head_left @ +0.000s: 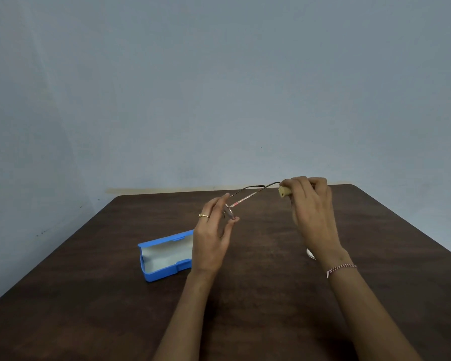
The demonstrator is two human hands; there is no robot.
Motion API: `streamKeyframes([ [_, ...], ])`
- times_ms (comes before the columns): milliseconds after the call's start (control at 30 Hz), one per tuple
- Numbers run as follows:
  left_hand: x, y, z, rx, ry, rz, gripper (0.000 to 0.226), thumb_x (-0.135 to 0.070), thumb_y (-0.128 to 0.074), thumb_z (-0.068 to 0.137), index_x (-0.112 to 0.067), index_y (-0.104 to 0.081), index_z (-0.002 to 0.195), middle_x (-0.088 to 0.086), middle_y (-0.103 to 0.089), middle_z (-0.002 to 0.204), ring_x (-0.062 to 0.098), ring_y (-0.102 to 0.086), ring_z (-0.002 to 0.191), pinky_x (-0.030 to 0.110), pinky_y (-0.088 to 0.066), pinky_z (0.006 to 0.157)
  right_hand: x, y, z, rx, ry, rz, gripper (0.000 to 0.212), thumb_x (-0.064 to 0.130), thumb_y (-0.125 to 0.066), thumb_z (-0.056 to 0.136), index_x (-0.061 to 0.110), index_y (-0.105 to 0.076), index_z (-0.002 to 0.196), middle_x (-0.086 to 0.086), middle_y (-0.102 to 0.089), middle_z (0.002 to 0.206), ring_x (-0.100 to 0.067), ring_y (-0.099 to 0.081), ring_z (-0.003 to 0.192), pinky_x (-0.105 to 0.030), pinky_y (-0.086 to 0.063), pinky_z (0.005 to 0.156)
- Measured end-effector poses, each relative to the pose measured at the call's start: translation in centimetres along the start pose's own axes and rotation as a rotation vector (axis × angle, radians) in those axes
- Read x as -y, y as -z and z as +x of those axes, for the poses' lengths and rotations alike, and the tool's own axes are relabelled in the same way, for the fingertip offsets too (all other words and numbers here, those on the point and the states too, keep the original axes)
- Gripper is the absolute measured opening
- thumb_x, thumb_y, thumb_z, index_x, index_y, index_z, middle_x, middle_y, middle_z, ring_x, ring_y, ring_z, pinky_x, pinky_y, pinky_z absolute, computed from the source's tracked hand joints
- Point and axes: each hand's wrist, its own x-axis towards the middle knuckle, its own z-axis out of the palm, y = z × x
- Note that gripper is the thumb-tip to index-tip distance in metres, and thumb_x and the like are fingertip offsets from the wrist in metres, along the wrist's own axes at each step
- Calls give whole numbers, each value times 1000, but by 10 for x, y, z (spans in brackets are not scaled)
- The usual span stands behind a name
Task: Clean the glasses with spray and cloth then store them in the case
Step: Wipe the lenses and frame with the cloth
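One blue case (158, 276) — behind left hand (211, 237).

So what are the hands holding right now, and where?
Left hand pinches the glasses at a lens rim; right hand grips a yellow cloth at a temple end.

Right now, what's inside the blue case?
Only pale lining shows inside the open case; one end is hidden behind the left hand.

Bright blue case (164, 256), pale lining. Table (271, 295) dark brown, wood grain. Cloth (283, 191) pale yellow. Glasses (242, 200): thin dark frame, temple flecked red and white. Gold ring (203, 215). Red-white wrist thread (341, 268). Wall (219, 87) flat blue-grey.
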Motion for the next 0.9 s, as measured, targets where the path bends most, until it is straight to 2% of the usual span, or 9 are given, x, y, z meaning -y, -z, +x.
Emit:
streamKeyframes([
  [100,2,0,1,-55,53,-37,51,-10,-72,81,-14,-53,129,2,-56,119,1,-54,103,9,-42,92,14,-2,1,-80,-154,248,33,-7,-58,83,9,-61,111,-4,-58,110,-17,-42,98,-30,-45,84],
  [167,0,-1,0,-65,86,-82,50,-11,-71,81,-15,-53,128,0,-55,119,5,-57,107,19,-47,94,30,-1,1,-123,-307,542,34,-12,-59,80,7,-64,107,-4,-52,110,-4,-51,96,-19,-47,84],
  [233,-2,-3,0,-62,102,-111,50,-13,-71,81,-17,-52,127,-1,-55,119,7,-57,109,26,-49,94,48,-1,0,-109,-374,784,35,-15,-62,78,9,-66,103,-2,-51,107,4,-58,90,-11,-49,78],
  [333,-2,-6,-1,-51,92,-100,49,-14,-71,82,-14,-52,127,1,-56,119,7,-57,109,32,-51,94,67,-1,-6,-73,-349,950,37,-10,-70,76,15,-63,102,0,-62,100,-2,-64,88,-16,-53,76],
  [500,-5,-7,-2,-31,59,-59,48,-8,-70,81,-8,-55,126,3,-58,119,4,-55,108,22,-47,93,73,-2,-12,-29,-190,882,23,-6,-72,76,9,-66,91,3,-66,90,-4,-64,80,-18,-53,73],
  [600,-8,-7,-2,-10,49,-74,42,-2,-69,79,-6,-58,119,4,-59,123,2,-53,110,13,-42,94,73,-7,-16,24,-68,750,23,-5,-68,78,9,-69,96,1,-64,93,-4,-60,83,-16,-50,77],
  [733,-5,-7,-1,-28,102,-99,44,-5,-69,80,-9,-57,122,-1,-58,121,4,-56,107,22,-48,90,65,-11,-15,72,30,607,24,-2,-67,80,13,-69,98,1,-64,93,-12,-61,87,-21,-50,77],
  [800,-5,-8,-1,-54,144,-141,47,-8,-70,81,-12,-55,125,0,-59,117,8,-59,106,25,-50,90,59,-11,-11,115,-41,676,19,-2,-69,79,11,-69,92,1,-65,91,-9,-63,85,-22,-52,77],
  [900,-7,-8,1,-98,303,-282,50,-8,-74,78,-23,-55,122,-1,-61,114,10,-62,105,19,-50,90,48,-5,-4,239,-390,968,17,-5,-70,78,7,-68,90,-7,-68,90,-14,-67,83,-24,-57,75],
])
